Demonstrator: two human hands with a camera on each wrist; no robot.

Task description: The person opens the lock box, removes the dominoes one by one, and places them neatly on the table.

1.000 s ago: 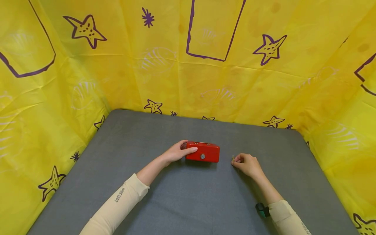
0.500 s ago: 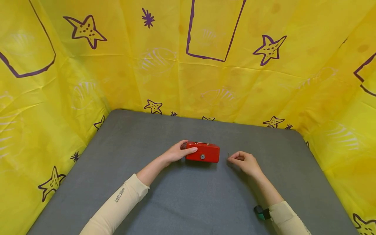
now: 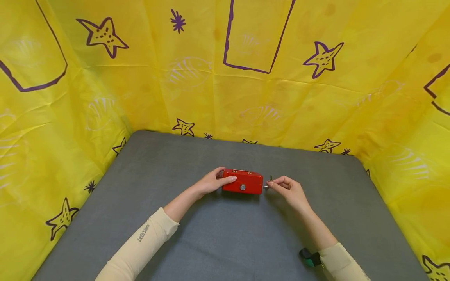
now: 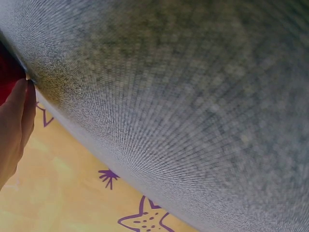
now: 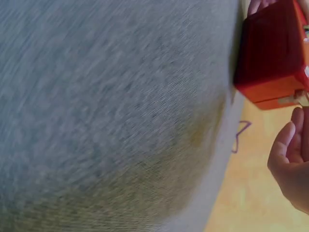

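Observation:
A small red cash box (image 3: pixel 251 183) has a round silver lock on its front and a thin metal handle on top. My left hand (image 3: pixel 211 181) grips its left end, thumb across the front and fingers behind. My right hand (image 3: pixel 290 191) pinches small metal keys beside the box's right end. One key (image 3: pixel 266 187) points left at the box; another (image 3: pixel 271 178) sticks up above the fingertips. In the right wrist view the key (image 5: pixel 301 100) appears close to the box's end, blurred; whether they touch I cannot tell.
The grey cloth-covered table (image 3: pixel 218 242) surrounds the box. Yellow curtains (image 3: pixel 197 93) with purple starfish drawings stand behind and at both sides. A dark green wrist strap (image 3: pixel 309 258) hangs at the right forearm.
My right hand has moved left with the keys, from apart from the box to close by its right end. The left hand and box have stayed put.

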